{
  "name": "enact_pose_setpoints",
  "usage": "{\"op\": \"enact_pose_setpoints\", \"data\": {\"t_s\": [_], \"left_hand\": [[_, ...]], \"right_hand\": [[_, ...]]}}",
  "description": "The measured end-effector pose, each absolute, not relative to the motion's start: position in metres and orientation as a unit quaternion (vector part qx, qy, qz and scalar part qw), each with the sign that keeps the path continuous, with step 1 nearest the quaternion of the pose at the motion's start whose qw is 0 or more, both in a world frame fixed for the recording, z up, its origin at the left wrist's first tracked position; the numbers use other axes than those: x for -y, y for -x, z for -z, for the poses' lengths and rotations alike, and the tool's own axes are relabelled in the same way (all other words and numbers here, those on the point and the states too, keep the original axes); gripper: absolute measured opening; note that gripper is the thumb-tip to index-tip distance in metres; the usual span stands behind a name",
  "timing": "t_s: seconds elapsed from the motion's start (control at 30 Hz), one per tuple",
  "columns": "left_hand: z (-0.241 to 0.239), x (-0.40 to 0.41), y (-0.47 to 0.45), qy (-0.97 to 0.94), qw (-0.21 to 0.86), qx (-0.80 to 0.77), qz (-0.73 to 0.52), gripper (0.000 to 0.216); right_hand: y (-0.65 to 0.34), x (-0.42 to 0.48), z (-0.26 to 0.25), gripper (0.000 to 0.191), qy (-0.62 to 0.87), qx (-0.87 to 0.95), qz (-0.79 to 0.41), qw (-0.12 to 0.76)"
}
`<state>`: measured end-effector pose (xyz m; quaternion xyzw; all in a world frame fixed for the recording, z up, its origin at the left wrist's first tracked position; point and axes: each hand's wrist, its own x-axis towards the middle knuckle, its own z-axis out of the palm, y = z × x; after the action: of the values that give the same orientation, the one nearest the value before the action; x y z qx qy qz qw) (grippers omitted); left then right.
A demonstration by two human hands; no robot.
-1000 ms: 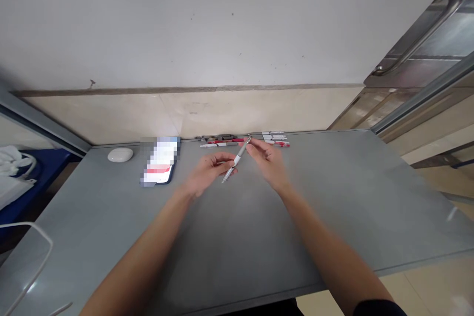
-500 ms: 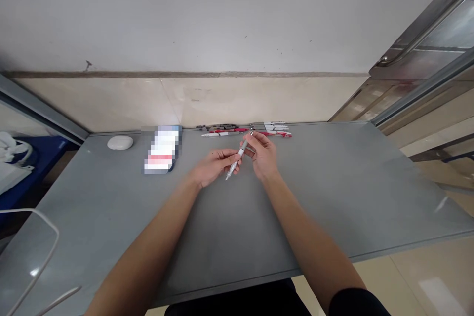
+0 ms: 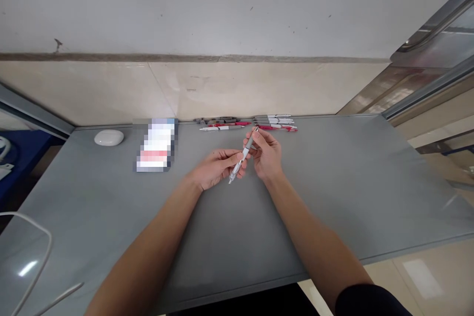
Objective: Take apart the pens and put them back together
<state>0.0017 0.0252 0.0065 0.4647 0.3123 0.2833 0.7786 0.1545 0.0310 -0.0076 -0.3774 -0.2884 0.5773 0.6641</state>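
Both my hands hold one grey and white pen (image 3: 244, 153) above the grey table (image 3: 333, 182). My left hand (image 3: 218, 167) pinches its lower, clear end with curled fingers. Around the pen's upper grey part, my right hand (image 3: 264, 154) is closed, fingertips near the top. The pen is tilted, its top pointing away and to the right. Just beyond my hands, several red and white pens (image 3: 276, 122) and several grey ones (image 3: 218, 121) lie in a row along the table's far edge.
A phone (image 3: 155, 145) lies on the table at the left, with a white oval case (image 3: 108, 137) further left. A white cable (image 3: 33, 237) curls over the near left corner. A wall stands behind the table, a metal door frame (image 3: 429, 84) at the right.
My hands have closed in on the pen and drawn slightly nearer to each other. The camera has tipped downward a little, so the table sits higher in view.
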Motion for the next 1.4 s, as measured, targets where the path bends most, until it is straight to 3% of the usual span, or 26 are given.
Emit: {"op": "enact_pose_setpoints", "data": {"t_s": [0.3,0.67,0.97,1.23,1.4], "left_hand": [[0.004,-0.027,-0.007,-0.529,0.657,-0.403,-0.354,0.022],[-0.003,-0.018,-0.006,-0.457,0.790,-0.308,-0.269,0.030],[-0.001,-0.017,-0.013,-0.591,0.604,-0.409,-0.343,0.028],[-0.005,-0.011,-0.009,-0.514,0.754,-0.318,-0.258,0.036],[0.000,-0.012,-0.013,-0.513,0.702,-0.371,-0.327,0.032]], "right_hand": [[-0.156,-0.035,0.013,0.023,0.385,0.285,-0.535,0.696],[-0.163,-0.029,0.010,0.017,0.342,0.290,-0.615,0.649],[-0.163,-0.033,0.014,0.016,0.337,0.278,-0.593,0.677],[-0.165,-0.027,0.010,0.014,0.305,0.271,-0.658,0.632],[-0.166,-0.031,0.012,0.015,0.280,0.253,-0.650,0.660]]}}
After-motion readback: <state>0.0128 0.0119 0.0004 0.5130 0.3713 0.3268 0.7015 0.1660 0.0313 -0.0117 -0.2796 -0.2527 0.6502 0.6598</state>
